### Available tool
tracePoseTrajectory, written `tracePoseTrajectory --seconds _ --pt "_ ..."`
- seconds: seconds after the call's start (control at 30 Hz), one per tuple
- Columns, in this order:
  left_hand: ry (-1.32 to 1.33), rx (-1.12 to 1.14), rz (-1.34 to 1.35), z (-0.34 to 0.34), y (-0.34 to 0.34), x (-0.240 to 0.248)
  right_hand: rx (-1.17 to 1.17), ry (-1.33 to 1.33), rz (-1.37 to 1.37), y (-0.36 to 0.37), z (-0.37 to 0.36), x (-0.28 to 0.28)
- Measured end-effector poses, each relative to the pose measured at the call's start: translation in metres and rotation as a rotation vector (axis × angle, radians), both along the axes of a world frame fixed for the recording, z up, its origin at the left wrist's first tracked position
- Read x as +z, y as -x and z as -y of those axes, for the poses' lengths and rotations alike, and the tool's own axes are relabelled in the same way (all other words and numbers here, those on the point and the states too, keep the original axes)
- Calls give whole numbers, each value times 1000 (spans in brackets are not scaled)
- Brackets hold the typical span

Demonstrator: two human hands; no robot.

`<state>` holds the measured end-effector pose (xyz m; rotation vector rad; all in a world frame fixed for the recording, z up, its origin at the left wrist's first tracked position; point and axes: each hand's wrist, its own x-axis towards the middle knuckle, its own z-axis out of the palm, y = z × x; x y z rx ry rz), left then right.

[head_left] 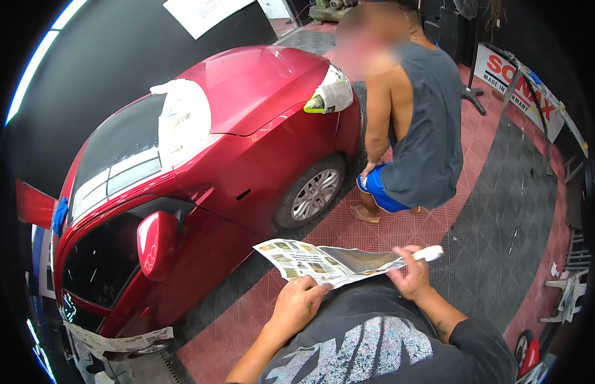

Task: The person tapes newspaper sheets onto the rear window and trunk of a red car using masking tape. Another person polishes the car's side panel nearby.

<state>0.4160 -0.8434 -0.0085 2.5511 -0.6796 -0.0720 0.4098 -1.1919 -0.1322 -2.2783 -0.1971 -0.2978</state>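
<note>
A printed newspaper sheet (310, 260) is stretched across in front of my dark shirt. My left hand (300, 302) pinches its near edge, fingers bent over the paper. At the sheet's right side, my right hand (412, 276) grips the paper, thumb and fingers closing on its edge. Just past those fingers a white, rounded end (429, 253) sticks out; whether it is rolled paper or a tape roll I cannot tell. Both hands are apart from the red car (265, 166) standing ahead to the left.
Paper covers one headlight (336, 93) and part of the windshield (182, 121). A person in a grey sleeveless top (419, 128) crouches by the front wheel (315, 192). The side mirror (158, 244) juts out toward me. A white plastic chair (566, 296) stands far right.
</note>
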Motion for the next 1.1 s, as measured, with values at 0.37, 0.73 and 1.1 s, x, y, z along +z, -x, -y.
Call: tracePoseTrajectory --seconds 0.37,0.73,1.1 --pt "159 107 371 -114 52 11 597 39 71 -6 -193 91" --pt "346 842 -63 -277 161 -106 887 305 183 4 -306 173" --pt "1310 579 -522 -310 81 -195 681 -796 27 28 -259 274"
